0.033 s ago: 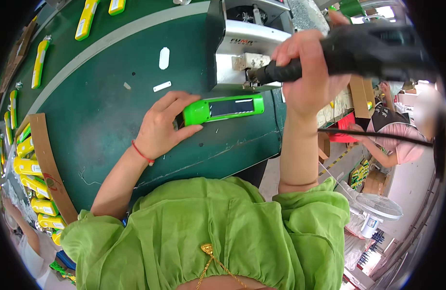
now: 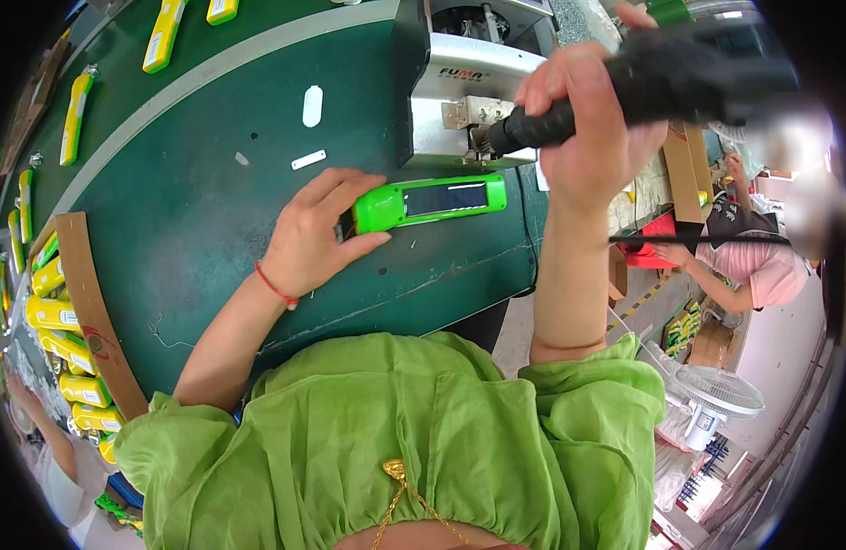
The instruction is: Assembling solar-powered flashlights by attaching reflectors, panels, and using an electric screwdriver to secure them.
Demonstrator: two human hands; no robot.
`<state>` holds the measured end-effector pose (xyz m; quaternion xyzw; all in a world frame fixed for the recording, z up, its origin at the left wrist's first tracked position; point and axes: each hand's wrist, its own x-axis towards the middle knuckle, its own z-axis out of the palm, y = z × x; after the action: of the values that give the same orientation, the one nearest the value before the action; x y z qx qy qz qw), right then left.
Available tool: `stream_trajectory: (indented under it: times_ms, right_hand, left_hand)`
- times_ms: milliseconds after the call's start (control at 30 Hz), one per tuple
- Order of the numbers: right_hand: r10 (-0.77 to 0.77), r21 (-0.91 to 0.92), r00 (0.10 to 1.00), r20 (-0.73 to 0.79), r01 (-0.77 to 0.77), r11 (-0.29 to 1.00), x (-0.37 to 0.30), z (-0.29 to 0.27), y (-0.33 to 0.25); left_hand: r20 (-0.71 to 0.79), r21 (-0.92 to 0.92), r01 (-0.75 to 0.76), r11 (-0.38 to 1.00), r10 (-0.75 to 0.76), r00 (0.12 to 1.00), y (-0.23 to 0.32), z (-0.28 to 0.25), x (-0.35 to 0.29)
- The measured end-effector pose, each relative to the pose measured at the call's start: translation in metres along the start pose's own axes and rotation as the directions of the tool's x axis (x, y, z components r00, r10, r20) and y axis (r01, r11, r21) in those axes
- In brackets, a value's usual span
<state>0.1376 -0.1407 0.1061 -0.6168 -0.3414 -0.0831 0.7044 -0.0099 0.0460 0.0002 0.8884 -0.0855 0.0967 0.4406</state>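
At the far left, a curved brown cardboard strip stands on edge on the dark green table, and beyond it lie yellow and green devices, partly cut off by the dark rim of the picture. More yellow devices lie along the upper left, past a pale stripe that runs across the table. Two small white pieces rest on the bare surface, one oval and one a thin bar, well apart from the hands.

The left hand, a red cord at its wrist, is closed on the left end of a bright green device: the thumb lies under that end and the fingers curl over its top. The device lies flat on the table with its long axis running left to right, tilted slightly upward toward the right, its dark glossy panel facing up. The left end is hidden inside the grip; the right end is free and points toward the table's right edge, just below a grey metal machine.

The right hand is raised and clamped around the black grip of a powered screwdriver. Its front end points left and down toward the machine; whether the tip touches anything cannot be told, and its rear blurs out at the upper right. A black cable crosses behind the forearm. At the far right another person in a pink top sits near a white fan.
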Motion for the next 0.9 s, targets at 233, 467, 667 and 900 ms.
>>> stream_trajectory:
  times_ms: [233,467,667,900]
  right_hand:
    - [0.156,0.193,0.988,-0.019,-0.149,0.97,-0.01,0.0,0.0]
    - [-0.017,0.063,0.995,-0.098,0.023,0.998,-0.036,0.024,-0.002]
    - [0.005,0.12,0.999,-0.054,0.001,0.993,-0.044,0.032,0.016]
    - [0.008,0.015,0.98,-0.199,-0.005,1.0,-0.055,0.051,0.021]
  left_hand:
    - [-0.043,-0.005,0.034,0.999,-0.034,0.999,0.007,0.029,0.012]
    - [-0.125,-0.011,-0.018,1.0,0.017,0.992,0.002,0.039,0.009]
    - [-0.092,-0.022,0.012,1.0,-0.014,0.996,0.007,0.036,0.008]
    - [-0.116,0.037,-0.021,0.999,0.025,0.993,0.004,0.037,0.008]
